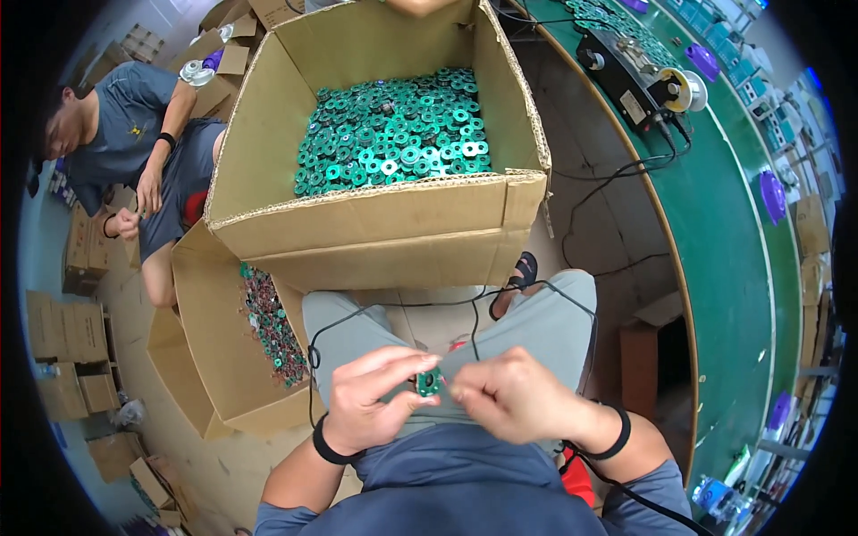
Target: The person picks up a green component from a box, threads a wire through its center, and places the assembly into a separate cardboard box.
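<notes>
Above my lap, my left hand (374,399) pinches a small green circuit board (428,382) between thumb and fingers. The board has a dark round part in its middle. Close at its right side is my right hand (517,394), fingers curled and thumb pressed against them. A thin reddish bit shows between the board and those fingertips, too small to name. What the right fingers grip is hidden. Beyond my knees stands a large open cardboard box (375,223), filled in its lower part with many ring-shaped green circuit boards (393,134).
A second carton (201,339) at the left holds small boards and reddish wires. Beside it, a person (134,134) sits working with both hands. A black cable (393,302) crosses my lap. Along the right runs a green workbench (715,295) with a black device (621,80) and a wire spool.
</notes>
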Available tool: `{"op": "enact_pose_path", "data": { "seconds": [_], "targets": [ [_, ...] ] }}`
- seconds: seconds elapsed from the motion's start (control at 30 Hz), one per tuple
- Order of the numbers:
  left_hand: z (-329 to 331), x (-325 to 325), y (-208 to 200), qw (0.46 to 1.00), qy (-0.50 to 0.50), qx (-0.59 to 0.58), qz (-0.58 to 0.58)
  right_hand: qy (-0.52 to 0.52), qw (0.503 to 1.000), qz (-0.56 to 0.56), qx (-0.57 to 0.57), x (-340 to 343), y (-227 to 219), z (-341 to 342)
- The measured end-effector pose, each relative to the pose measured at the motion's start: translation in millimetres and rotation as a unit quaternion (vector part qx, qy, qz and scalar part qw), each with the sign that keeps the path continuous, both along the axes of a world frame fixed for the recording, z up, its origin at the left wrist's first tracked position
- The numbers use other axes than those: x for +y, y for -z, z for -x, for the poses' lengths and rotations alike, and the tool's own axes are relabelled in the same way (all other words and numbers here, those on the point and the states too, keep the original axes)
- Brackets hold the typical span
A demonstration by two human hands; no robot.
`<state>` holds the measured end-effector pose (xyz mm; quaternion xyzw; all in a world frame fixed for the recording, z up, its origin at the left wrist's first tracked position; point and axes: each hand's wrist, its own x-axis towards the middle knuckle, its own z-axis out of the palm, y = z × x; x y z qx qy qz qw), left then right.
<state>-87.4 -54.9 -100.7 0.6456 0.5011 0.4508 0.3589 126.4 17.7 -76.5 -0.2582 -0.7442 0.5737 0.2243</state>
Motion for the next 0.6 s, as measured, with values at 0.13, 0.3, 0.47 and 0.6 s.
{"op": "enact_pose_path", "data": {
  "seconds": [0.13, 0.3, 0.47, 0.6],
  "targets": [
    [1, 3, 0, 0.999, 0.016, 0.034, 0.007, 0.028, 0.999, -0.006, -0.04, 3, 3, -1],
    [1, -1, 1, 1.0, -0.008, 0.01, 0.008, 0.025, 0.998, -0.005, -0.054, 9, -1, -1],
    [-6, -9, 9, 0.93, -0.003, -0.326, 0.168, 0.042, 0.996, -0.074, -0.026, 2, 7, 6],
    [7, -10, 24, 0.83, 0.022, -0.491, 0.262, 0.043, 0.993, -0.106, -0.016, 3, 7, 9]
  ]
}}
